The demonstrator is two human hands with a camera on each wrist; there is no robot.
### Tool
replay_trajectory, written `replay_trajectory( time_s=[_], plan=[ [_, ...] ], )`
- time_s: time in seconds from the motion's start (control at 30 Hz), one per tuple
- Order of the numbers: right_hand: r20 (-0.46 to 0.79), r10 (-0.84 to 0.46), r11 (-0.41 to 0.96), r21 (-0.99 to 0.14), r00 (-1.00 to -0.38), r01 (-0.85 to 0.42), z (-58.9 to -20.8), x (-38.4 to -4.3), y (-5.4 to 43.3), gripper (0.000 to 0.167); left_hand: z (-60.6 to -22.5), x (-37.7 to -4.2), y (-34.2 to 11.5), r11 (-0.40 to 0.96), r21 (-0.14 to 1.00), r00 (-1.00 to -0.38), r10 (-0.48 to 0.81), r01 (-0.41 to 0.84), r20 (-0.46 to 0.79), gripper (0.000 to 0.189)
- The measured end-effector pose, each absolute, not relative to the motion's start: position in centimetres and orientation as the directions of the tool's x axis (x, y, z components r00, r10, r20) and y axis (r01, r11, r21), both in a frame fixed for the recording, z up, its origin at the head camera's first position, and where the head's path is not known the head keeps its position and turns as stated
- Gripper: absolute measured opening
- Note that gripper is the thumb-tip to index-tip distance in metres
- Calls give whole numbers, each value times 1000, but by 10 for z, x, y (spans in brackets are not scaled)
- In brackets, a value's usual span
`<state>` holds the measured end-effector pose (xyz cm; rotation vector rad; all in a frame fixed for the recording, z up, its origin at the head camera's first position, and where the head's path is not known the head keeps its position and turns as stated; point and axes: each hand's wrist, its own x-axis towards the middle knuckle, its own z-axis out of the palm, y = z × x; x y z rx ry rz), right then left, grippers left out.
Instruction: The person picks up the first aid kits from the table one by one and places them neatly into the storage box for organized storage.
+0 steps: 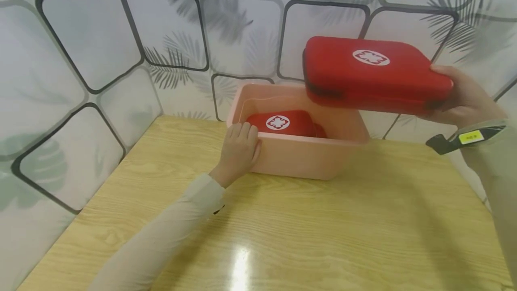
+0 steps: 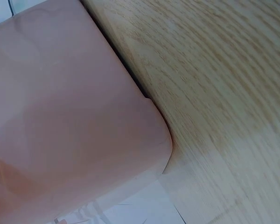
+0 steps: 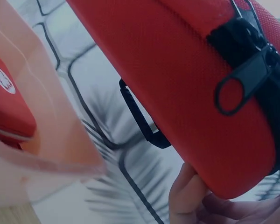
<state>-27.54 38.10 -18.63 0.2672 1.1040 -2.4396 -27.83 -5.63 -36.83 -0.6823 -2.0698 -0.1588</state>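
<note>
A red zippered first-aid case (image 1: 347, 73) with a white emblem is held in the air by my right hand (image 1: 464, 95), which grips its right end. In the right wrist view the case (image 3: 177, 93) shows a black zipper pull (image 3: 242, 84), and fingers curl under its lower end. Its left part hangs over the right side of a pink plastic bin (image 1: 299, 156). My left hand (image 1: 238, 149) grips the bin's front rim near its left corner, fingers folded over the edge. Inside the bin lies another red case (image 1: 291, 125) with a white emblem.
The bin stands at the back of a wood-grain table (image 1: 282, 228), close to the wall. Patterned covering (image 1: 242, 26) with dark outlines and leaf prints spans the back and left side. In the left wrist view the bin wall (image 2: 74, 102) meets the tabletop (image 2: 214, 84).
</note>
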Motion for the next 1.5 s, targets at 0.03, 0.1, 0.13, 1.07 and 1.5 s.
replay_trajectory(
  time_s=[0.03, 0.1, 0.13, 1.07, 1.5],
  plan=[
    [-353, -326, -572, -665, -877, 480, -187, -277, 376, 27, -368, -278, -56, 838, -148, -422, 407, 525, 810, 17],
    [-359, -331, -550, -679, -873, 487, -189, -279, 365, 27, -368, -278, -56, 838, -150, -420, 408, 525, 811, 17],
    [-367, -331, -543, -679, -869, 494, -190, -280, 359, 27, -368, -277, -56, 838, -151, -419, 409, 524, 811, 17],
    [-431, -218, -145, -873, -876, 466, -228, -301, 263, 81, -368, -275, -58, 821, -159, -392, 421, 549, 818, 19],
    [-342, -246, -100, -922, -907, 375, -237, -292, 252, 55, -365, -276, -71, 644, -73, -234, 379, 762, 895, 20]
  ],
)
